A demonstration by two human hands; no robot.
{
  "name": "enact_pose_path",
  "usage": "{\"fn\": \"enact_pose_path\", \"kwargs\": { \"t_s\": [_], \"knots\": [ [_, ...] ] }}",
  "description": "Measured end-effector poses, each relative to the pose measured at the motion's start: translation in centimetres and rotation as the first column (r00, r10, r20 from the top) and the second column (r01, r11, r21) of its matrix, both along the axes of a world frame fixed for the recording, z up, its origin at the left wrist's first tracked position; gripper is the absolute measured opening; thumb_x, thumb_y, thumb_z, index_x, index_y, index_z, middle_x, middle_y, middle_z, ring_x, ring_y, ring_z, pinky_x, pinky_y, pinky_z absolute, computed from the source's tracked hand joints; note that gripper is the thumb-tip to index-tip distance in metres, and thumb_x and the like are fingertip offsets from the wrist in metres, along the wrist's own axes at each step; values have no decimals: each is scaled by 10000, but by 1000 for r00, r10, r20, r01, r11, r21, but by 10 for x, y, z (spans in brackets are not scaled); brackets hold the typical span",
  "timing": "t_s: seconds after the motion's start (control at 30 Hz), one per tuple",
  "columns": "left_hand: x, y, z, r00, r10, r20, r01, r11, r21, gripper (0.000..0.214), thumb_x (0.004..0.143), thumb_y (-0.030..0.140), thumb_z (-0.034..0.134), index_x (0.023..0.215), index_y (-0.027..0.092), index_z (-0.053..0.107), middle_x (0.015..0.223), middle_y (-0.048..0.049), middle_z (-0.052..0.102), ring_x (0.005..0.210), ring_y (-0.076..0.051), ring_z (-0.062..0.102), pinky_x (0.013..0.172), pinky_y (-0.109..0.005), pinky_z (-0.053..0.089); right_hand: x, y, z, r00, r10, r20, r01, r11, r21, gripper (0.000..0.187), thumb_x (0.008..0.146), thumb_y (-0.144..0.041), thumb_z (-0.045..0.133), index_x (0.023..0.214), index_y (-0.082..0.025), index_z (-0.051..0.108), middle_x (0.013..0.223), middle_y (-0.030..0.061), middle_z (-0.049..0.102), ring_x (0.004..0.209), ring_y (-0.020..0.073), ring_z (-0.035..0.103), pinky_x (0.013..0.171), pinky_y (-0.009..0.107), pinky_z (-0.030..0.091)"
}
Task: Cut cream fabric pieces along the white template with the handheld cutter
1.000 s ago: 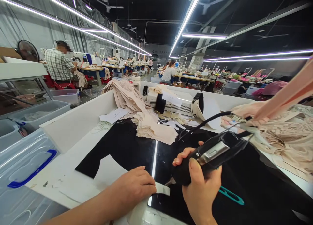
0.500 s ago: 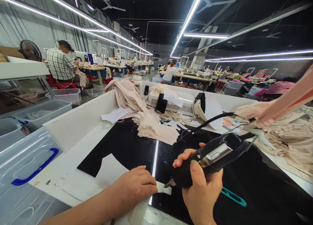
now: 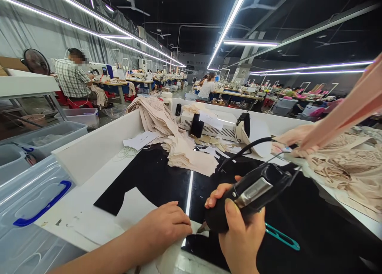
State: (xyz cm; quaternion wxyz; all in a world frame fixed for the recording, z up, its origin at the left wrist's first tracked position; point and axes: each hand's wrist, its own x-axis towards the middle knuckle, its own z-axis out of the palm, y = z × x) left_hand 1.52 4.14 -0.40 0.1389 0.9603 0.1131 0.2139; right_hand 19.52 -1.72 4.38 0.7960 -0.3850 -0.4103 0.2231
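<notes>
My right hand (image 3: 240, 236) is wrapped round a black corded hand tool (image 3: 250, 194) with a metal plate on its side. Its tip points down-left at a small white strip (image 3: 195, 227) on the glossy black worktop (image 3: 298, 226). My left hand (image 3: 165, 226) lies knuckles-up on the table edge, fingers curled down onto the near end of that strip. The tool's black cable (image 3: 247, 148) arcs away to the back. A teal thread snip (image 3: 282, 237) lies just right of my right hand.
Beige fabric pieces (image 3: 182, 150) are stacked mid-table; lace and pink cloth (image 3: 343, 162) pile at right. A white machine (image 3: 215, 125) stands at the back wall of the table. Clear bins with a blue handle (image 3: 41, 208) sit left. Other workers sit at sewing tables beyond.
My right hand and the tool have shifted a little left and down toward the strip. My left hand stays in place.
</notes>
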Motion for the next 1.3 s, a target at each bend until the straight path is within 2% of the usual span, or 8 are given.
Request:
{"fn": "enact_pose_path", "kwargs": {
  "t_s": [0.2,0.37,0.47,0.6,0.77,0.93,1.13,1.3],
  "knots": [
    [-1,0,-5,1000,11,14,-11,1000,23,242,1044,63,544,1177,206,687,1160,-46,737,1063,-175,700,1200,-422,401,10,-3,2,999,-42,-25,42,999,26,380,897,-286,736,1239,-297,571,810,-26,684,616,154,653,595,336,585],
    [-1,1,0,1000,2,8,-3,998,60,251,1046,56,531,1176,207,685,1140,-43,737,1044,-168,699,1192,-424,418,9,-2,-3,999,-44,8,44,999,8,379,912,-284,727,1252,-293,560,826,-18,685,623,160,658,601,352,588],
    [-2,-2,5,1000,-3,19,0,993,115,225,1022,42,548,1169,169,662,1151,-71,712,1048,-197,681,1086,-378,514,8,-2,-2,998,-67,20,67,998,-11,364,919,-292,727,1243,-299,561,830,-21,688,626,156,662,607,343,587],
    [-6,-12,3,990,138,7,-137,981,135,330,961,-26,530,1237,139,604,1191,-113,674,1029,-236,664,851,-318,607,9,-4,0,995,-97,26,97,995,-30,377,910,-306,745,1241,-300,563,829,-24,690,621,152,663,615,336,582],
    [-9,-24,-6,947,320,-13,-319,945,72,326,922,-42,523,1136,189,608,1061,-57,685,908,-208,683,750,-279,607,9,-10,2,991,-134,-1,134,990,-51,407,885,-300,772,1233,-299,562,815,-23,694,623,157,665,626,342,577],
    [-8,-18,-4,951,304,-55,-303,952,37,370,869,-77,524,1109,195,598,1107,-55,686,964,-218,681,787,-297,595,7,-14,3,985,-173,5,173,984,-51,405,863,-295,793,1206,-297,576,800,-22,702,610,159,673,606,333,581],
    [1,1,6,967,199,-162,-198,980,24,433,830,-69,579,1179,187,582,1173,-58,683,1049,-235,664,857,-312,581,2,-17,1,979,-204,-11,204,979,-17,409,860,-262,799,1207,-290,585,807,-23,716,612,151,680,587,303,578],
    [7,1,15,960,185,-210,-177,983,55,306,880,-61,583,1073,177,604,1129,-48,685,1045,-228,665,853,-298,567,-3,-19,0,977,-210,-26,210,978,-12,421,856,-249,804,1216,-293,589,816,-20,719,632,156,685,580,297,574]
  ]
}}
